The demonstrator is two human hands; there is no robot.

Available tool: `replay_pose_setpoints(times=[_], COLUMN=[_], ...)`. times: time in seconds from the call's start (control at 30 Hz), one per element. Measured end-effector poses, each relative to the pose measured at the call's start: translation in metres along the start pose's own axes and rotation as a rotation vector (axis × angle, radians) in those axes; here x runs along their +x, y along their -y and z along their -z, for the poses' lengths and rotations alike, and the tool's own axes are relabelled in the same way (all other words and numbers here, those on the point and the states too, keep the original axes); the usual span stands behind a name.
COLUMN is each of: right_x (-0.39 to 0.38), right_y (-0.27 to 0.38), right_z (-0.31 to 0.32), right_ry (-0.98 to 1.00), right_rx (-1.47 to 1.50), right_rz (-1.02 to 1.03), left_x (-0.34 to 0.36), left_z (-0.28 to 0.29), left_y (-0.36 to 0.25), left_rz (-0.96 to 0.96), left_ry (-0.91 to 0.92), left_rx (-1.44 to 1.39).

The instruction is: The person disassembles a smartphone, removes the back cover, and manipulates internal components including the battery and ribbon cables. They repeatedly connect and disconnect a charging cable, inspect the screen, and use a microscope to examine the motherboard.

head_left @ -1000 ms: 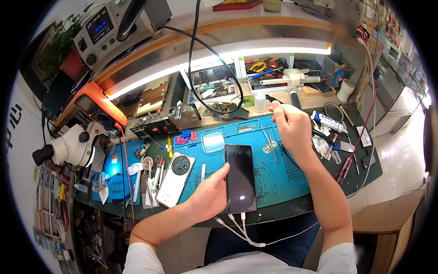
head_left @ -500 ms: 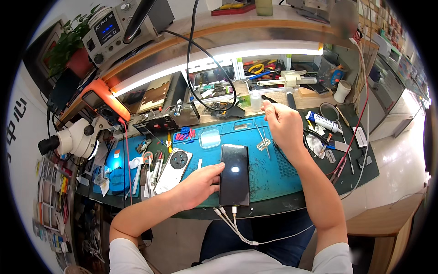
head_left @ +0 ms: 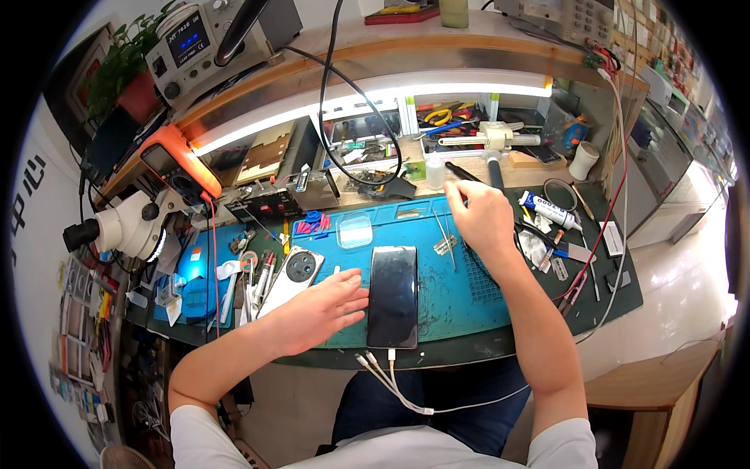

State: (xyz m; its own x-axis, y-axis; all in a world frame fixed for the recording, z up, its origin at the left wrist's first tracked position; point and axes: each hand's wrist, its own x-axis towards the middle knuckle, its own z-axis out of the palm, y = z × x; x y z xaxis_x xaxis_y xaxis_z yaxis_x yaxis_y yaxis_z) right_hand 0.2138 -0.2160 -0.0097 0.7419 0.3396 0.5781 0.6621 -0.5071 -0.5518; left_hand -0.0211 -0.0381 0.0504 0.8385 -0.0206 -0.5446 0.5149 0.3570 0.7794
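A dark-screened phone (head_left: 393, 301) lies face up on the blue work mat (head_left: 437, 316), with a white cable plug (head_left: 392, 355) at its near end. Just left of the phone, my left hand (head_left: 324, 311) is open, fingers stretched toward its edge. Farther off on the right, my right hand (head_left: 480, 219) hangs over the mat with fingers curled closed; what they hold, if anything, is hidden. Tweezers (head_left: 444, 234) and a small metal blade (head_left: 445, 246) lie left of that hand. A white phone back cover (head_left: 291, 283) with a round camera ring rests beyond my left forearm.
Behind the mat stand a small bottle (head_left: 435, 172) and a clear plastic box (head_left: 355, 230). Glue tube (head_left: 549, 209), blades and tools crowd the right side. An orange multimeter (head_left: 178, 166) and white microscope (head_left: 117, 227) stand left. A black cable (head_left: 323, 102) loops down overhead.
My left hand has drawn off the phone's left edge and its fingers have straightened. The bright white spot on the phone's screen is gone. My right hand stays raised and curled.
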Motion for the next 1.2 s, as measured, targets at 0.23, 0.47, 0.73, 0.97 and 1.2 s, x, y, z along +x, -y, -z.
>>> replay_pose_setpoints(times=[0.23,0.47,0.73,0.97,1.2], right_x=[-0.009,-0.01,-0.007,-0.01,-0.011], right_y=[0.008,0.012,0.022,0.021,0.015], right_z=[0.0,-0.001,0.001,-0.004,-0.005], right_ry=[0.495,0.56,0.566,0.526,0.513], right_rx=[-0.231,-0.291,-0.331,-0.32,-0.304], right_rz=[-0.093,-0.141,-0.205,-0.154,-0.162], left_x=[0.024,0.075,0.07,0.065,0.065], left_z=[0.031,0.065,0.07,0.073,0.071], left_y=[-0.015,-0.016,-0.003,-0.001,-0.003], left_rz=[-0.446,-1.065,-1.264,-1.314,-1.282], left_ry=[-0.209,-0.609,-0.691,-0.68,-0.665], left_rx=[-0.084,0.26,0.647,0.678,0.603])
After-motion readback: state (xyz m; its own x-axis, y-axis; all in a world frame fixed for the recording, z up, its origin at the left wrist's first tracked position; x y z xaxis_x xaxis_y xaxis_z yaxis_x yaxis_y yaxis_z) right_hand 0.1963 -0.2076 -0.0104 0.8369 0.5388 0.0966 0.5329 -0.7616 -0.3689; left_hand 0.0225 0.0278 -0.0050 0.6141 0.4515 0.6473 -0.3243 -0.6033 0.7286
